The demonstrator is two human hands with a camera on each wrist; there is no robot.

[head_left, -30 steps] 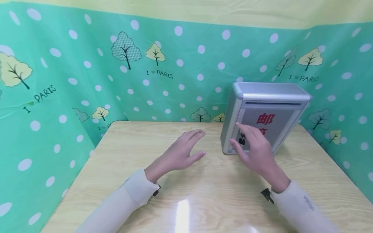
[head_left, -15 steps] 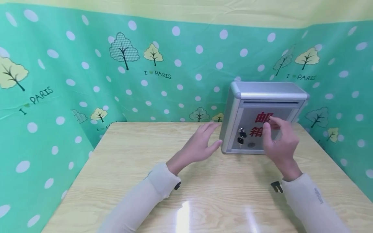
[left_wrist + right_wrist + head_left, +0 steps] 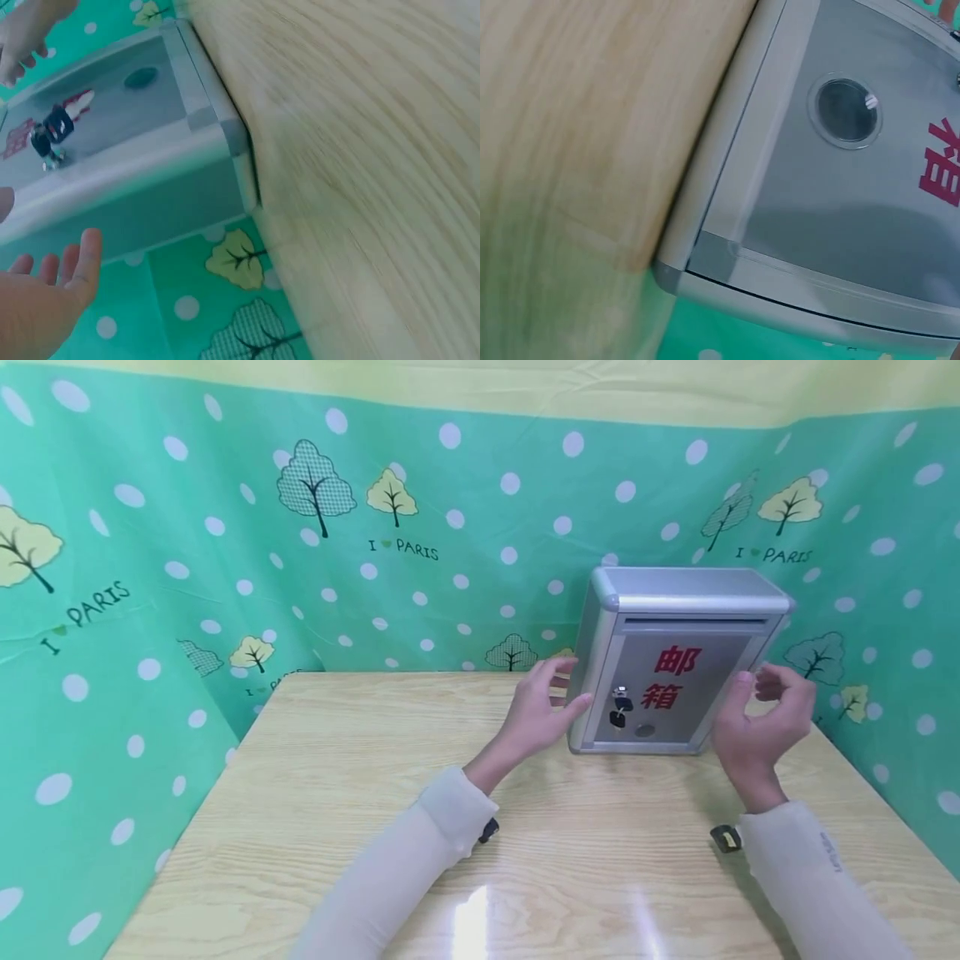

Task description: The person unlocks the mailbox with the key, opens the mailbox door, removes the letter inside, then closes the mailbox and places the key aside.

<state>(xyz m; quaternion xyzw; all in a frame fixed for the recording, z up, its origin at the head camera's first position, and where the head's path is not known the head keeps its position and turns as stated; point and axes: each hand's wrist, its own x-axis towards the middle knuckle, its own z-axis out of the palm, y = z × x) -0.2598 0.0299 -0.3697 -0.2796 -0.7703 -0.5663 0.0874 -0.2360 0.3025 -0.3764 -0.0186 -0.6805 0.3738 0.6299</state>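
A silver-grey metal mailbox [image 3: 678, 672] with red characters on its front stands upright near the table's back right. Black-headed keys [image 3: 618, 710] hang from the lock at the door's left side. My left hand [image 3: 534, 714] is at the box's left side, thumb near the front edge. In the left wrist view, the left hand's fingers [image 3: 86, 262] are spread and slightly bent beside the box. My right hand [image 3: 761, 727] is by the box's right edge, fingers bent and thumb raised. Whether either hand touches the box, I cannot tell. The right wrist view mostly shows the mailbox's lower front [image 3: 780, 225].
The box stands on a wood-grain table [image 3: 375, 860], close to its back edge. Behind and on both sides hangs a green dotted curtain [image 3: 420, 602] printed with trees. A thin slot [image 3: 693, 626] runs across the box's upper front.
The left hand has moved right, up to the box's left side. The right hand has moved right from in front of the door to the right edge. The box stays in place.
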